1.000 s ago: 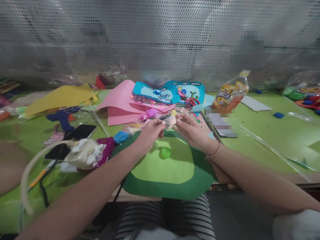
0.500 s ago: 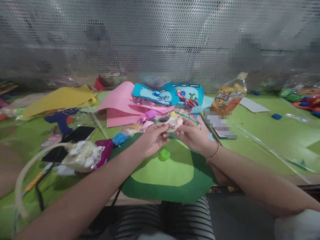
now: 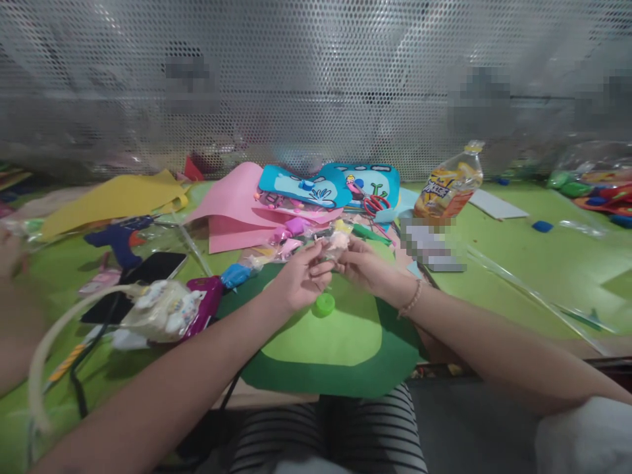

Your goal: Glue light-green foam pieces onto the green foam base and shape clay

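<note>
Both hands point(image 3: 305, 276) point(image 3: 369, 266) — closer together than before — pale packet point(image 3: 338, 243) between.

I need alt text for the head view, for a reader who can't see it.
A person's left hand and right hand hold a small pale piece, seemingly plastic-wrapped, above a two-tone green sheet bearing a green disc. Behind lies a pink sheet; a glue gun is to the left, a bottle to the right.

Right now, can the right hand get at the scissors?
Probably yes: the scissors lie beyond the right hand, mostly uncovered, though that hand would likely have to release the packet first.
</note>
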{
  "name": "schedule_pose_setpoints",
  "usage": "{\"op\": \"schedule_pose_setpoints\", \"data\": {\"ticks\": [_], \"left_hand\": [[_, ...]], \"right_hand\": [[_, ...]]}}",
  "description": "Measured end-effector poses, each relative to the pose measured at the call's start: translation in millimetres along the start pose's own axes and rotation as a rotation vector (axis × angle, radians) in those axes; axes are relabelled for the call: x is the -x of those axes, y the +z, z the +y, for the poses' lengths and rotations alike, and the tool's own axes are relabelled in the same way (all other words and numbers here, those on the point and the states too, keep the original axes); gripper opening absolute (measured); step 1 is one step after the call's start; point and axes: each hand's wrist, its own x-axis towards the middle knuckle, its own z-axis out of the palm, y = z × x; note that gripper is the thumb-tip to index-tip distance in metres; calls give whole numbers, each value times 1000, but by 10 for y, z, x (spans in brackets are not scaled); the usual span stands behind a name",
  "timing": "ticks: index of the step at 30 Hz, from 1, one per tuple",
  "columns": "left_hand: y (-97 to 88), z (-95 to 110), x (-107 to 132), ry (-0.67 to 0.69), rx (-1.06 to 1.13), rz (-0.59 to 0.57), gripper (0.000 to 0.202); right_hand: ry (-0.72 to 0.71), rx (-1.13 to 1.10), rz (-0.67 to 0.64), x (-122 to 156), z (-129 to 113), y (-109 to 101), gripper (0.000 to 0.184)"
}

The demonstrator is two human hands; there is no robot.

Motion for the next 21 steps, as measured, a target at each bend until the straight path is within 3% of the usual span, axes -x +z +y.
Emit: {"op": "schedule_pose_setpoints", "data": {"ticks": [5,10,14,17,21], "left_hand": [[-15,-20,5,-44,28,-19,25],[3,-33,13,49,-142,-5,16],[-8,-38,-10,190,-222,35,18],[-39,-43,-50,300,-243,115,21],[-51,-87,-77,341,-311,245,15]], "right_hand": [[-35,154,-28,-15,95,16,22],[-155,383,22,-41,97,-119,18],[-377,675,157,-17,-42,-247,22],[-597,951,131,32,-144,-250,29],[-739,1267,96,61,-163,-193,33]]}}
